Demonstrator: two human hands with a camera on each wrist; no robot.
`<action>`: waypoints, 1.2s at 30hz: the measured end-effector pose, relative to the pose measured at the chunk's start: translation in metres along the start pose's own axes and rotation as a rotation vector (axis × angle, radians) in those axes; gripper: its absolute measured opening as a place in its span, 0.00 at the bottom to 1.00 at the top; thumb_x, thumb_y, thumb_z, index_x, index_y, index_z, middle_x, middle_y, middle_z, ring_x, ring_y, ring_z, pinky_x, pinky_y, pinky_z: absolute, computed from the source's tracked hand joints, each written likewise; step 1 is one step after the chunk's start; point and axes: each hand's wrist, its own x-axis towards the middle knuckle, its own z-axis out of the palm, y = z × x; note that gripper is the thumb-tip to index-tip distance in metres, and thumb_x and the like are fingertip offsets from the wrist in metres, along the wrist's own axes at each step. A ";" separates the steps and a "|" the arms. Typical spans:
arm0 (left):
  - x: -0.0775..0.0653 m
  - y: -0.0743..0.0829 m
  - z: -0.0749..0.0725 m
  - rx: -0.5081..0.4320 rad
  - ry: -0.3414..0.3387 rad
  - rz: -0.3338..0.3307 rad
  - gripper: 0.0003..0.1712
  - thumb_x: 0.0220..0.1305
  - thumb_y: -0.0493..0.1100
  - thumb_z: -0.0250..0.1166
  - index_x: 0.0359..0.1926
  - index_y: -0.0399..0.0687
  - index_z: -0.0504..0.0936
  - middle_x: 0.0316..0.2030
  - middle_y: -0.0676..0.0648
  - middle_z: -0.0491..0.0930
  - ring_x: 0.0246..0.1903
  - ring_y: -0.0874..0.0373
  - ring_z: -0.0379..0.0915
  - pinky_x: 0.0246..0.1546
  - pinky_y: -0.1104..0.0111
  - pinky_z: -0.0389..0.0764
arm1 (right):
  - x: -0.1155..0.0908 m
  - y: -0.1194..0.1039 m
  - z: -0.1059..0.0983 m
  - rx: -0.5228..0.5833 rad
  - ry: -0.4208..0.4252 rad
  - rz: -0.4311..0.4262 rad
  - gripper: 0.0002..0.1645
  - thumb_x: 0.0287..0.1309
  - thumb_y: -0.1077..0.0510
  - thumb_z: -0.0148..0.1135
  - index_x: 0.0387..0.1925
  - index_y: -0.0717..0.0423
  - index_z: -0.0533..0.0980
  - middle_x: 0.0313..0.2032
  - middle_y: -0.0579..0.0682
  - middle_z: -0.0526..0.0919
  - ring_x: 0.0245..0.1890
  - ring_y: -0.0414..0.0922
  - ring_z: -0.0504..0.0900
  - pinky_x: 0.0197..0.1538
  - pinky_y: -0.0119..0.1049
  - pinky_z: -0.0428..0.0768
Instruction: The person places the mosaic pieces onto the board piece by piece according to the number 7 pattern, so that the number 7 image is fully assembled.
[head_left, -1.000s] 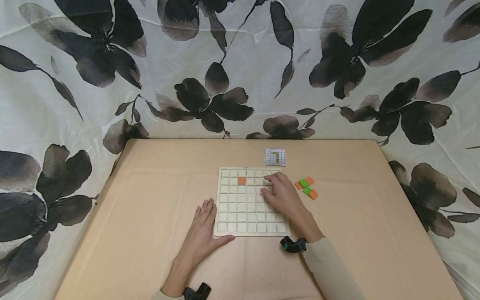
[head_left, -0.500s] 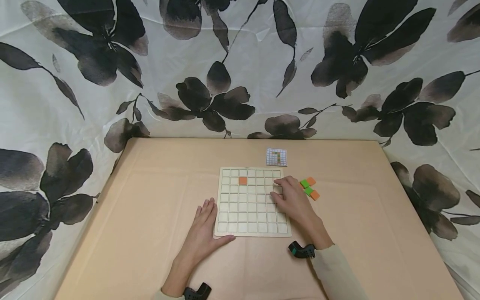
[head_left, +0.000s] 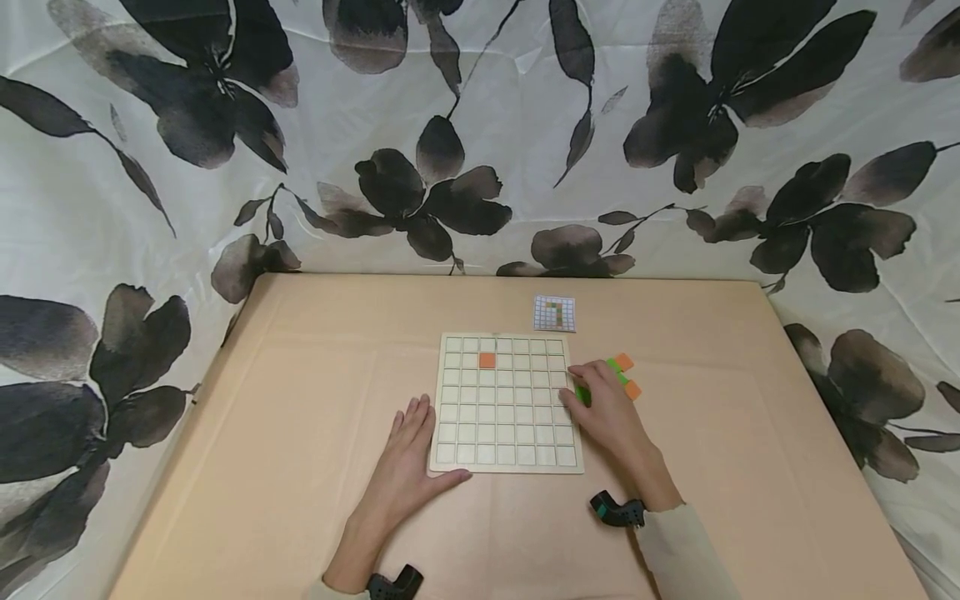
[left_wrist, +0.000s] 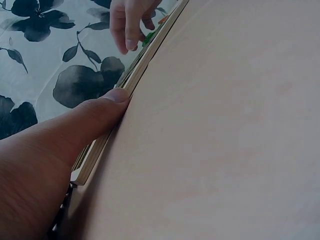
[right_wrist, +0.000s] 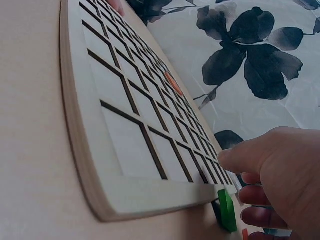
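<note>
A pale grid board (head_left: 506, 473) lies on the table with one orange tile (head_left: 487, 361) in its upper part. My left hand (head_left: 401, 462) lies along the board's left side, fingers straight, its thumb (left_wrist: 117, 95) against the front edge. At the board's right edge, my right hand (head_left: 609, 417) hovers with thumb and fingers apart. Just under it is a green tile (right_wrist: 227, 211), close beside the board's edge; no finger plainly grips it. Beyond the right hand, another orange tile (head_left: 625, 361) and more orange and green tiles lie partly hidden.
A small card (head_left: 554, 314) with a printed grid pattern lies behind the board. The tan table (head_left: 300, 375) ends at a back edge against a white floral cloth (head_left: 555, 167).
My right hand has moved right, from over the board to its right edge by the tiles, and a green tile now shows under it. My left hand has stayed still.
</note>
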 end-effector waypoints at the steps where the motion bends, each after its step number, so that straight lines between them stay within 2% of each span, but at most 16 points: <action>1: 0.000 0.000 0.000 -0.001 0.000 0.000 0.67 0.46 0.72 0.73 0.75 0.34 0.60 0.77 0.36 0.55 0.79 0.44 0.46 0.82 0.53 0.47 | -0.001 0.001 0.000 0.000 0.003 0.002 0.27 0.63 0.50 0.66 0.58 0.62 0.77 0.51 0.55 0.78 0.52 0.52 0.75 0.55 0.47 0.81; 7: 0.001 0.000 0.000 0.010 0.006 0.001 0.67 0.45 0.72 0.73 0.74 0.34 0.60 0.77 0.37 0.55 0.79 0.44 0.47 0.82 0.54 0.48 | -0.006 0.008 -0.001 -0.016 0.009 -0.009 0.24 0.62 0.52 0.67 0.54 0.63 0.79 0.48 0.57 0.79 0.48 0.52 0.74 0.50 0.46 0.79; 18: 0.001 0.001 -0.001 0.004 0.007 0.002 0.67 0.45 0.72 0.74 0.74 0.34 0.60 0.77 0.37 0.55 0.79 0.44 0.47 0.82 0.54 0.47 | -0.013 0.014 -0.004 -0.030 0.002 0.035 0.25 0.63 0.52 0.66 0.55 0.64 0.78 0.52 0.59 0.78 0.53 0.56 0.78 0.57 0.54 0.82; 25: 0.001 0.001 -0.001 0.007 -0.006 -0.006 0.67 0.45 0.72 0.74 0.75 0.35 0.60 0.77 0.37 0.55 0.79 0.44 0.46 0.82 0.57 0.45 | -0.017 0.015 -0.005 -0.042 0.014 0.024 0.21 0.63 0.54 0.66 0.52 0.64 0.81 0.47 0.58 0.78 0.46 0.53 0.77 0.47 0.47 0.82; 30: 0.000 0.001 0.001 0.014 0.031 0.020 0.67 0.44 0.71 0.75 0.74 0.33 0.62 0.76 0.35 0.57 0.77 0.42 0.50 0.81 0.55 0.49 | -0.018 0.016 -0.003 -0.048 0.025 0.007 0.19 0.63 0.56 0.67 0.50 0.64 0.82 0.45 0.57 0.78 0.45 0.52 0.76 0.45 0.46 0.81; 36: 0.000 0.001 0.000 0.015 0.018 0.014 0.67 0.45 0.72 0.74 0.74 0.33 0.61 0.76 0.36 0.57 0.78 0.42 0.49 0.81 0.54 0.49 | -0.018 0.015 -0.003 -0.050 0.025 0.003 0.17 0.64 0.55 0.66 0.49 0.64 0.82 0.45 0.56 0.78 0.45 0.51 0.75 0.44 0.45 0.80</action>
